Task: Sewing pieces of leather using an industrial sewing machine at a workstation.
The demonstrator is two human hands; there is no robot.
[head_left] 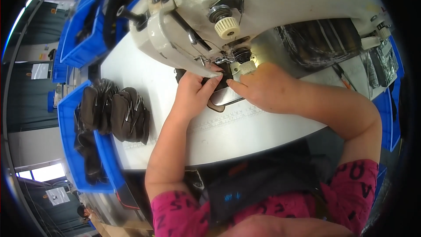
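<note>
Head view shows my left hand pinching the dark fabric piece from its left, my right hand fingertip-touching its right, any grip untellable, the cloth between them at the sewing machine's needle end, long axis hidden.

At the left stands a blue bin, with more blue trays farther back near the upper left. Small snips with an orange part lie at the right, near clear plastic packets; another blue container sits beyond the table's right edge. Along the far left, dark curtains, a pale sheet of paper and a bright window show, with a co-worker below.
</note>
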